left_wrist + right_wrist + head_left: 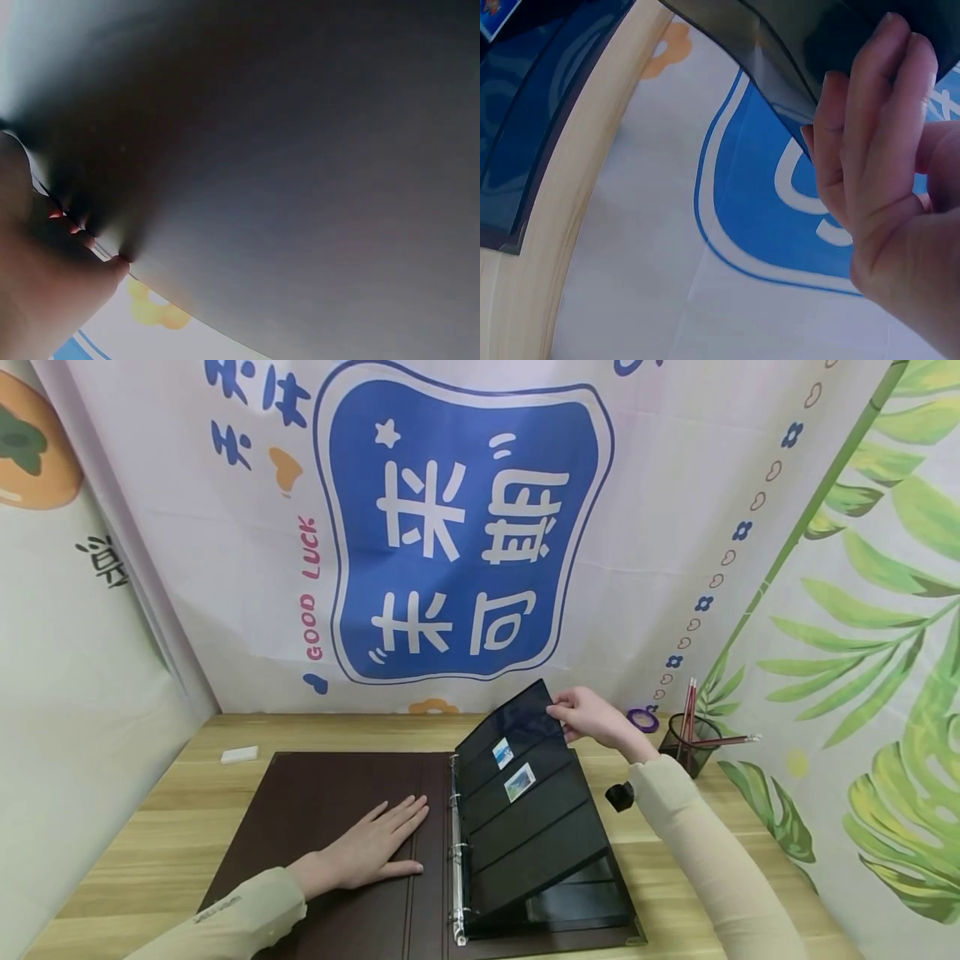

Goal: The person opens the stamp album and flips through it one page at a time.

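A brown ring-binder stamp album (337,785) lies open on the wooden table, its metal rings (456,852) down the middle. My left hand (367,847) rests flat on the inside of the left cover, fingers spread; in the left wrist view that hand (60,277) lies along the dark cover's edge. With thumb and fingers, my right hand (588,718) pinches the upper outer corner of a black stock page (525,835), raised at a slant. Two small stamps (520,782) sit in its strips. Below it, another black page (577,906) partly shows. The right wrist view has the hand (892,165) at the page corner.
At the back right stand a black mesh pen cup (693,739) with several pencils and a purple tape roll (642,720). A white eraser-like block (240,754) lies at the back left. A printed cloth (262,610) hangs behind the table.
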Demonstrator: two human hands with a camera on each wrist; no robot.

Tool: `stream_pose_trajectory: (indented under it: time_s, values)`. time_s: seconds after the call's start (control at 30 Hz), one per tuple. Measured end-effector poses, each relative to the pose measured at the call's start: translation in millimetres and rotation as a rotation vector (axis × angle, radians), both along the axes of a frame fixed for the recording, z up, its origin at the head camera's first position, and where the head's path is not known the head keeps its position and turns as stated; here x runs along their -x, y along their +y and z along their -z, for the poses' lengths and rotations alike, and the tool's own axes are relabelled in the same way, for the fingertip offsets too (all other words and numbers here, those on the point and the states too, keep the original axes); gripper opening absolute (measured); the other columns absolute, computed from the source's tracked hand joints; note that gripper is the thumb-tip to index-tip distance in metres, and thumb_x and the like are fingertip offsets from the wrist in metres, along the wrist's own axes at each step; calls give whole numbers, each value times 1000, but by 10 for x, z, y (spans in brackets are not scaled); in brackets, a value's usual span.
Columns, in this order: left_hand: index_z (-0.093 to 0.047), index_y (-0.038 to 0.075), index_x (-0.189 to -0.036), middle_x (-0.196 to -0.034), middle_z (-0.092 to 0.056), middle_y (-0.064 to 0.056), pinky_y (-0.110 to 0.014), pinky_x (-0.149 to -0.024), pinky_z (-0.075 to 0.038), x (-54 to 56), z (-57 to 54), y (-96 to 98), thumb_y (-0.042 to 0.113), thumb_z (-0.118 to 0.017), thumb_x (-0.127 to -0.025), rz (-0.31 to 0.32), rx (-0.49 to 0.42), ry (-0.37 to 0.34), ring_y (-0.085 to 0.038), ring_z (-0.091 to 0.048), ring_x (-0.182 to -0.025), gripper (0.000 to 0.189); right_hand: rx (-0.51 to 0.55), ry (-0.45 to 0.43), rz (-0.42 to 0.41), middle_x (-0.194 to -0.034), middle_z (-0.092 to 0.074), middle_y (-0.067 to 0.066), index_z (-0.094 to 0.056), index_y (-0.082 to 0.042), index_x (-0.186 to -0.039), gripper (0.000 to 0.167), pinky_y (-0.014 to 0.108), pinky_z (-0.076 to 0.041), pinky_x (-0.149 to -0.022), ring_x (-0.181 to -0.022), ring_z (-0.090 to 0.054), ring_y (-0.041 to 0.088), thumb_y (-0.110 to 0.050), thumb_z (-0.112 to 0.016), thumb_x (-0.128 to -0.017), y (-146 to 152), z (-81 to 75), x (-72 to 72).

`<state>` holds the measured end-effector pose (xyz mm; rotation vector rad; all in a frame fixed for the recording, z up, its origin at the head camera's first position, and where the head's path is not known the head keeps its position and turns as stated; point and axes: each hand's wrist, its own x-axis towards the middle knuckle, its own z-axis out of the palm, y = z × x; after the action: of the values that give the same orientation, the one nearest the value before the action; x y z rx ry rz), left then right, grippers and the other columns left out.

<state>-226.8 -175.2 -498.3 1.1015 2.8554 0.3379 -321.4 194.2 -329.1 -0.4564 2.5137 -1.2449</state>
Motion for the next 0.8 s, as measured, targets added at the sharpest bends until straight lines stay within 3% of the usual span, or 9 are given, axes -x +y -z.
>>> stream_pose_trajectory:
  time_s: [0.17,0.33,0.47,0.57,0.67,0.73,0.8]
  values:
    - [-30,4,-156,-164,-27,-14,-63,-117,-28,4,16,1,65,-45,-96,-1,-3,-3,-34,-29,-151,86,13,-35,11,-64,-38,-5,-52,-1,-94,22,19,-50,-56,-56,-42,7,-18,-46,-105,-102,-45,17]
    - [-30,2,-155,-164,-26,-16,-61,-117,-29,-9,-8,-8,65,-48,-95,-17,-26,-18,-35,-28,-151,89,101,-87,30,-71,-37,-2,-49,-5,-93,27,20,-45,-55,-56,-37,8,-28,-44,-107,-159,-57,-13]
    - [-31,0,-154,-163,-27,-19,-61,-116,-30,-22,-52,-24,64,-51,-94,-27,-47,-30,-37,-27,-151,90,251,-125,-3,-73,-40,-2,-46,-6,-94,30,21,-41,-55,-58,-37,8,-32,-40,-108,-187,6,-82]
    - [-31,-1,-154,-163,-27,-20,-60,-116,-31,-18,-76,-42,63,-53,-94,-21,-52,-35,-38,-27,-151,90,388,-136,-57,-76,-41,-3,-49,-4,-108,28,19,-39,-56,-60,-37,6,-28,-36,-109,-194,89,-164]
    - [-30,-2,-154,-162,-26,-22,-60,-116,-31,-1,-103,-70,60,-54,-94,-22,-75,-49,-40,-27,-150,90,444,-94,-138,-92,-55,0,-48,-1,-130,32,17,-49,-67,-74,-54,3,-22,-37,-109,-182,189,-257]
    - [-29,-3,-154,-162,-25,-23,-62,-115,-31,13,-136,-90,57,-56,-95,-37,-118,-83,-41,-26,-150,89,434,-46,-188,-117,-62,6,-43,-2,-142,39,21,-54,-83,-98,-64,7,-20,-40,-108,-177,259,-316]
    - [-26,-3,-155,-163,-22,-23,-63,-116,-28,24,-197,-104,53,-57,-96,-65,-181,-141,-43,-23,-151,88,401,9,-243,-145,-51,14,-36,-3,-150,48,32,-52,-102,-127,-58,18,-20,-45,-106,-175,321,-374]
